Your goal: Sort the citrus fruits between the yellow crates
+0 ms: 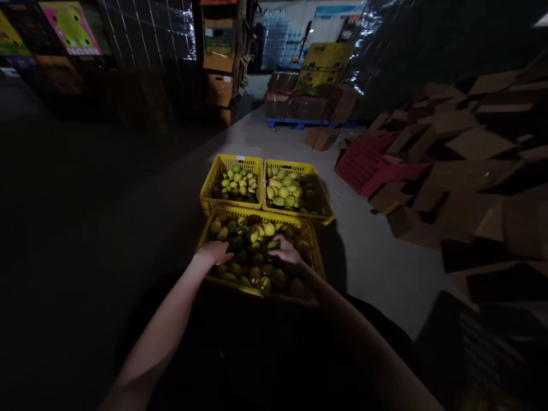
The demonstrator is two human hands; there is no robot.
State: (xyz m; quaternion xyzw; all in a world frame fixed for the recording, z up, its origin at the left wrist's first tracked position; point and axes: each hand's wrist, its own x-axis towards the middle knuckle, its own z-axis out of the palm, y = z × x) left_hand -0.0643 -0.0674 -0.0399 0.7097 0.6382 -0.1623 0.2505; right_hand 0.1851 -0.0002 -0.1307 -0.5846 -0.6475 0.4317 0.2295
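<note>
Right in front of me stands a yellow plastic crate [317, 251] filled with roundish green and yellow fruit [257, 258], whose exact kind the dim light does not show. My left hand [215, 252] reaches in over its left side, palm down, fingers apart and nothing visible in them. On the right, my right hand [286, 251] has its fingers and thumb around a green fruit [273, 244] above the pile. Some fruit lies in the shadow of my arms.
Two more yellow crates, a left one [206, 191] and a right one [323, 200], adjoin the far side, both holding similar fruit. A red crate [363, 168] lies tipped by heaped cardboard boxes [466, 188]. Farther back are stacked boxes [219, 54] and a blue pallet [299, 123].
</note>
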